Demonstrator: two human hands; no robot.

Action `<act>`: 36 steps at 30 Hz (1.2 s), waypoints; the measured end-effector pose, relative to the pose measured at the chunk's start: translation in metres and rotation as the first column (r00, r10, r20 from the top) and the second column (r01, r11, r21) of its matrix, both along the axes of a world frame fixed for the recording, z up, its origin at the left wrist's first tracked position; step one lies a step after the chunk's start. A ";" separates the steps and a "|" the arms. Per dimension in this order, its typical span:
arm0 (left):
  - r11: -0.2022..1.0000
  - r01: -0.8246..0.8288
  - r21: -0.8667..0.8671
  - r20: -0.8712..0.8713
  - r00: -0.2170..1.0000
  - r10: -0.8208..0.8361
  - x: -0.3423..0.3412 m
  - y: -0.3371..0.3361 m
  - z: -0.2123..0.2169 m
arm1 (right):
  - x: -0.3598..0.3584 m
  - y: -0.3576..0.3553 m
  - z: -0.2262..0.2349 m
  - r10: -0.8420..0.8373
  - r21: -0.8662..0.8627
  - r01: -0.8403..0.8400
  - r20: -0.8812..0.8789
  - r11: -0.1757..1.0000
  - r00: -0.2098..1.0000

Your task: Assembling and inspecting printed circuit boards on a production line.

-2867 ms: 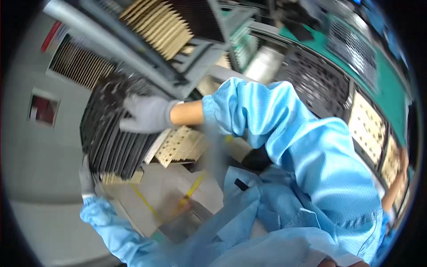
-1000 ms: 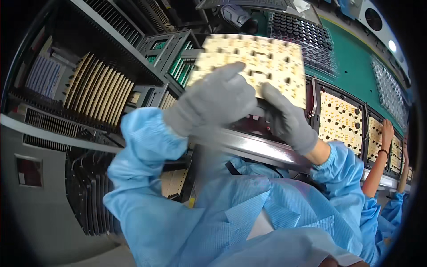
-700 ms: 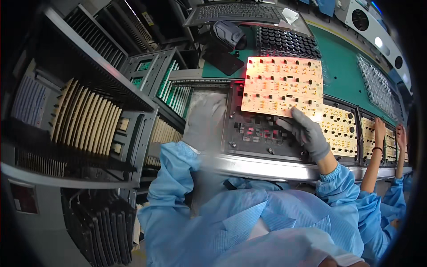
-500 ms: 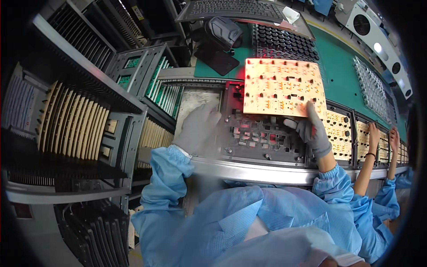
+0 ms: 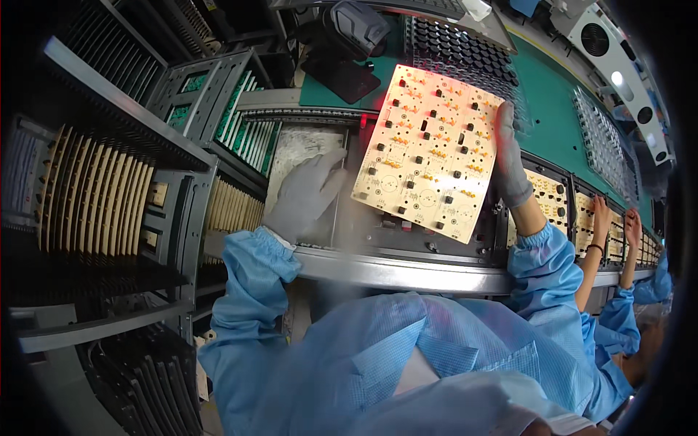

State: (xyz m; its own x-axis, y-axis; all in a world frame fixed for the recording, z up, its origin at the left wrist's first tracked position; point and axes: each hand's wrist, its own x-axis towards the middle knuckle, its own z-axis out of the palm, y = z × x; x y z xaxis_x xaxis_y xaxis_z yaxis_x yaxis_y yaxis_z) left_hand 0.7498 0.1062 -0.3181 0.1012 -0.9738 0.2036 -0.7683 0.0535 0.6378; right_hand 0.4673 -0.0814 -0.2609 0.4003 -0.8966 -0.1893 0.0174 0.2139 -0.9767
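Note:
A pale yellow circuit board [image 5: 429, 156], dotted with black and orange parts, is held tilted above the dark fixture [image 5: 378, 236]. My right hand [image 5: 512, 163], in a grey glove, grips the board along its right edge, thumb near the upper corner. To the left, my gloved left hand [image 5: 307, 190] hovers over a bare metal plate [image 5: 291, 149], fingers stretched out and holding nothing. A gap separates it from the board. Most of the fixture is hidden beneath the board.
Racks with upright yellow boards [image 5: 94, 196] and green-edged boards [image 5: 247, 134] stand left. Black round parts fill a tray [image 5: 462, 62] behind the board, beside a scanner [image 5: 355, 30] and a phone [image 5: 342, 78]. At right, another person's hands [image 5: 600, 218] work over boards on the line.
The board has turned from nearly level to a slant and come nearer to me. My right hand has shifted from its lower edge to its right edge; my left hand has moved slightly left.

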 end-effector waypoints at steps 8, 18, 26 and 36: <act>0.963 0.264 -0.048 -0.958 0.262 -0.120 -0.023 0.016 0.011 | -0.029 -0.025 -0.027 0.044 -0.868 -0.486 -0.484 0.101 0.874; 0.890 0.142 0.434 -0.893 -0.061 0.446 -0.143 0.056 0.017 | -0.068 0.071 0.043 0.040 -0.463 -0.729 -0.831 0.505 0.555; 0.856 0.242 0.457 -0.799 -0.312 0.515 -0.173 0.049 0.031 | -0.083 0.104 0.022 -0.124 -0.430 -0.850 -0.903 0.304 0.412; 0.922 0.169 0.348 -0.843 -0.375 0.386 -0.195 0.034 0.027 | -0.082 0.094 0.010 0.002 -0.402 -0.882 -0.910 0.247 0.415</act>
State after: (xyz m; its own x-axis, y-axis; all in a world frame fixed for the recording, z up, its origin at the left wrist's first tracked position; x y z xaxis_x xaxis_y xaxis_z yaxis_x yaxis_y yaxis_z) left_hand 0.5550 0.1397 -0.2915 -0.0167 -0.8614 -0.5077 0.8784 -0.2552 0.4040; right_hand 0.3849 0.0127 -0.2510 0.9144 -0.4042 -0.0234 -0.4002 -0.8936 -0.2033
